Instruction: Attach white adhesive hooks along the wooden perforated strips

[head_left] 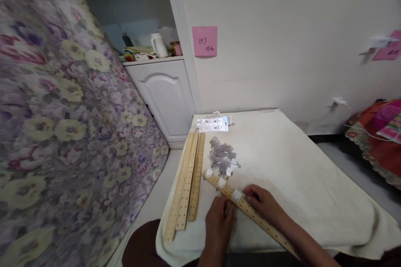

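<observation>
So far, three white-backed hooks sit on the perforated wooden strip between my half-curled left hand and right hand (grip unclear); three slats left of both lie bare.

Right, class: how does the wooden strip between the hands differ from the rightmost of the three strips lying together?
The first strip, between left hand and right hand, bears three white pieces; the rightmost strip bears none. The first strip's near end angles right; the rightmost strip's angles slightly left. Both are pale wood with holes.
</observation>
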The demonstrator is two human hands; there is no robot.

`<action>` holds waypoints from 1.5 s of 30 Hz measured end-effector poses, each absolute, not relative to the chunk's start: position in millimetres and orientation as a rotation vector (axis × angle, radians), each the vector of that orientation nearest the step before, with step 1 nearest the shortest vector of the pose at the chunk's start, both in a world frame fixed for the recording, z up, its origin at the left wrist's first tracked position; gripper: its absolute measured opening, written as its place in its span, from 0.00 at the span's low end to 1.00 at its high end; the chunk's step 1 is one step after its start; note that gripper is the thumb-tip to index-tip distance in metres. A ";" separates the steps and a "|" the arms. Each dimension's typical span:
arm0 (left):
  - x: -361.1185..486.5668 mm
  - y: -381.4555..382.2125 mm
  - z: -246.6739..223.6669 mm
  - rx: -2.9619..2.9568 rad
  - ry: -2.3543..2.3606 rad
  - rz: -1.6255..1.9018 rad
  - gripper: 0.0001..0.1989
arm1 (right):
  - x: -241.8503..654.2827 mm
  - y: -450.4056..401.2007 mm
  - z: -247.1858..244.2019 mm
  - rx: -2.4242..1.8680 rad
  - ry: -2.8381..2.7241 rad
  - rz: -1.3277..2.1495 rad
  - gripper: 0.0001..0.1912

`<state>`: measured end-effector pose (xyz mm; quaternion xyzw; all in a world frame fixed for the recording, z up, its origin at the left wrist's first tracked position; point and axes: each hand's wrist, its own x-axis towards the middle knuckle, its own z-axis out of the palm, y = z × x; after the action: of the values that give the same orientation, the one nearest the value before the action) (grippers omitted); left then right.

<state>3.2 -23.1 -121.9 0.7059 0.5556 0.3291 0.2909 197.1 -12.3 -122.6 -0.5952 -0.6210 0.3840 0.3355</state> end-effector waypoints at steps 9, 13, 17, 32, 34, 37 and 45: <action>2.4 -24.3 -123.4 1.891 1.503 0.878 0.07 | 197.7 -13.6 -121.0 -1.523 -1.620 1.030 0.07; 1.2 -26.1 -124.6 1.884 1.504 0.904 0.08 | 212.2 7.1 -124.7 -1.510 -1.622 1.001 0.08; 0.9 -28.3 -122.8 1.827 1.541 0.980 0.09 | 222.3 48.4 -125.4 -1.538 -1.494 0.879 0.10; 0.1 -30.4 -118.9 1.774 1.489 1.073 0.07 | 201.1 112.2 -131.5 -1.568 -1.414 0.875 0.06; -0.1 -30.9 -118.2 1.781 1.488 1.081 0.07 | 202.2 109.2 -130.4 -1.532 -1.380 0.911 0.07; 0.1 -31.2 -116.7 1.804 1.492 1.098 0.07 | 205.4 100.4 -127.4 -1.473 -1.301 1.009 0.11; 3.1 -30.4 -112.6 1.874 1.508 1.110 0.08 | 225.7 46.1 -101.6 -1.167 -0.995 1.535 0.19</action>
<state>3.1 -30.4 -112.6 0.6862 0.5519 0.4064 0.2438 225.7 46.1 -101.6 -0.4757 -0.4054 0.6256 0.4670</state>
